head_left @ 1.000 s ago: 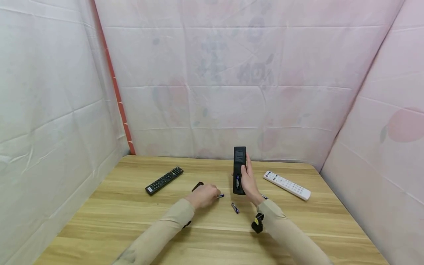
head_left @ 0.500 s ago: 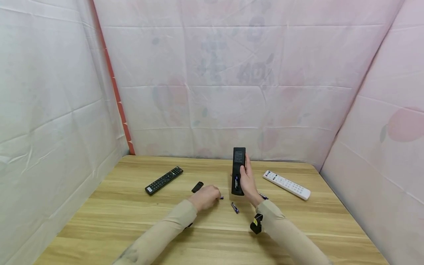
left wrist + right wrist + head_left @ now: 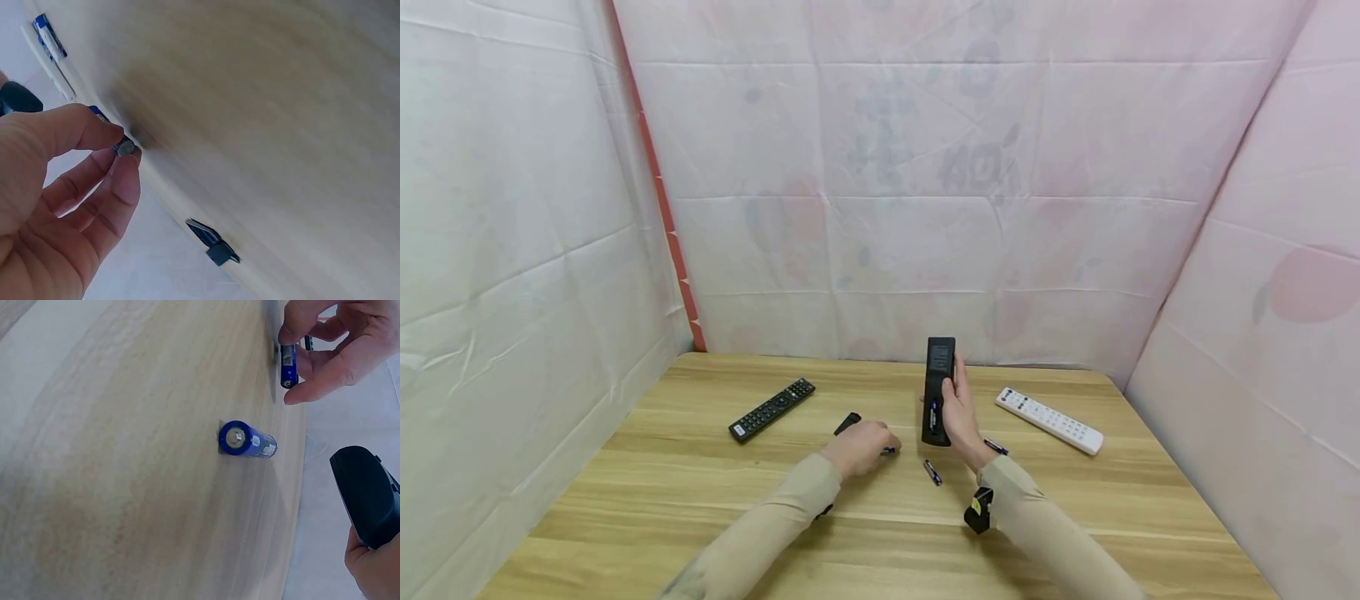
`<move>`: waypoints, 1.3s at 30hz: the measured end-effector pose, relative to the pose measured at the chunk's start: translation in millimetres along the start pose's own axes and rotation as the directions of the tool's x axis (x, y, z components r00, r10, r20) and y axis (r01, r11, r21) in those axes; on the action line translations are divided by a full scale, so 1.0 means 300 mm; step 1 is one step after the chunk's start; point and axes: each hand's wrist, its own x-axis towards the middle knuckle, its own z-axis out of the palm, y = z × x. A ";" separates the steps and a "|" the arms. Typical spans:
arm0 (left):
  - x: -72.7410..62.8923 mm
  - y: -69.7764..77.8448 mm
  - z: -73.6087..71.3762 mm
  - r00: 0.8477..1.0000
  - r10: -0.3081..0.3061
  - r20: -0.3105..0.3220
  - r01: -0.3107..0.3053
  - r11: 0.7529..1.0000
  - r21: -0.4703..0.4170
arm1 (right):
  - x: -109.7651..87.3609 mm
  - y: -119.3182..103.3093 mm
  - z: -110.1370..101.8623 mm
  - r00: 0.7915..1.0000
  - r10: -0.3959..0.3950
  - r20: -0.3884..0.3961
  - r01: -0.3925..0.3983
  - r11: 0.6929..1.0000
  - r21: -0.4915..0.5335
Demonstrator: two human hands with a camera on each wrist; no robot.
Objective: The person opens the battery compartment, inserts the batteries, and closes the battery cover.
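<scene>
My left hand (image 3: 859,448) pinches a blue battery (image 3: 288,365) between thumb and fingers, low over the wooden table; its flat end shows in the left wrist view. My right hand (image 3: 962,417) holds a black remote (image 3: 938,371) raised, its back turned toward me. The compartment in that back is uncovered, and a battery (image 3: 934,414) lies in it. Between the hands, another blue battery (image 3: 256,442) lies on the table. One more battery (image 3: 996,447) is beside my right wrist. A small black battery cover (image 3: 212,242) lies just beyond my left hand, partly hidden by it in the head view.
A second black remote (image 3: 772,409) lies buttons up at the left of the table (image 3: 880,550). To the right lies a white remote (image 3: 1051,420), also buttons up. Pale sheeting (image 3: 910,250) encloses the back and both sides.
The battery in my left hand has shifted left and sits further back between the fingers. My right hand has lowered the remote slightly and brought it a little left.
</scene>
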 end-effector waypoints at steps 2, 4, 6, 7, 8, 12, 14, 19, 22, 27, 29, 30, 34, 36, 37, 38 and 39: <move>-0.006 -0.008 -0.006 1.000 -0.008 -0.005 0.008 1.000 -0.008 | -0.002 0.000 0.003 1.000 -0.001 0.005 0.001 1.000 -0.001; -0.009 -0.013 -0.013 1.000 -0.010 -0.016 0.009 1.000 -0.012 | -0.005 0.001 0.007 1.000 -0.005 0.007 0.005 1.000 0.000; -0.010 -0.018 -0.017 0.999 -0.008 -0.039 0.007 1.000 -0.014 | -0.008 0.002 0.010 1.000 -0.009 0.008 0.009 1.000 -0.004; -0.008 -0.021 -0.016 0.999 -0.002 -0.053 0.002 1.000 -0.011 | -0.010 0.002 0.012 1.000 -0.006 0.010 0.006 1.000 0.000; -0.007 -0.024 -0.016 0.998 0.001 -0.069 -0.002 1.000 -0.009 | -0.012 0.002 0.014 1.000 -0.007 0.012 0.007 1.000 0.002; -0.001 -0.034 -0.016 0.992 0.017 -0.128 -0.021 0.999 -0.034 | -0.014 0.002 0.015 1.000 -0.017 0.007 0.017 1.000 0.007; -0.001 -0.039 -0.012 0.986 0.030 -0.163 -0.039 0.998 -0.049 | -0.013 0.002 0.015 1.000 -0.026 -0.005 0.026 1.000 -0.006; -0.010 -0.051 -0.008 0.968 0.048 -0.247 -0.073 0.993 -0.092 | -0.019 -0.012 0.024 1.000 -0.015 0.007 0.015 1.000 -0.015; -0.019 -0.053 -0.016 0.957 0.040 -0.287 -0.079 0.989 -0.124 | -0.032 -0.047 0.030 1.000 0.000 0.026 0.000 1.000 0.024; -0.026 -0.048 -0.031 0.942 0.029 -0.334 -0.086 0.984 -0.159 | -0.059 -0.107 0.039 1.000 0.002 0.028 -0.003 1.000 0.025; -0.026 -0.046 -0.033 0.935 0.025 -0.355 -0.090 0.982 -0.166 | -0.064 -0.116 0.042 1.000 0.004 0.027 -0.004 1.000 0.011; -0.026 -0.045 -0.034 0.932 0.022 -0.363 -0.091 0.981 -0.173 | -0.065 -0.116 0.042 1.000 0.005 0.028 -0.006 1.000 0.011; -0.023 -0.040 -0.035 0.917 0.001 -0.399 -0.092 0.974 -0.209 | -0.054 -0.097 0.041 0.999 0.015 0.029 -0.016 0.999 0.037; -0.021 -0.035 -0.037 0.910 -0.012 -0.415 -0.089 0.971 -0.222 | -0.042 -0.077 0.040 0.999 0.021 0.026 -0.022 0.998 0.065; -0.020 -0.032 -0.038 0.905 -0.015 -0.426 -0.091 0.970 -0.226 | -0.037 -0.066 0.040 0.999 0.029 0.026 -0.032 0.996 0.086; -0.019 -0.028 -0.042 0.899 -0.016 -0.438 -0.094 0.969 -0.227 | -0.032 -0.055 0.041 0.999 0.038 0.024 -0.040 0.993 0.108; -0.018 -0.024 -0.044 0.891 -0.013 -0.453 -0.103 0.967 -0.232 | -0.027 -0.044 0.041 0.999 0.043 0.025 -0.046 0.991 0.128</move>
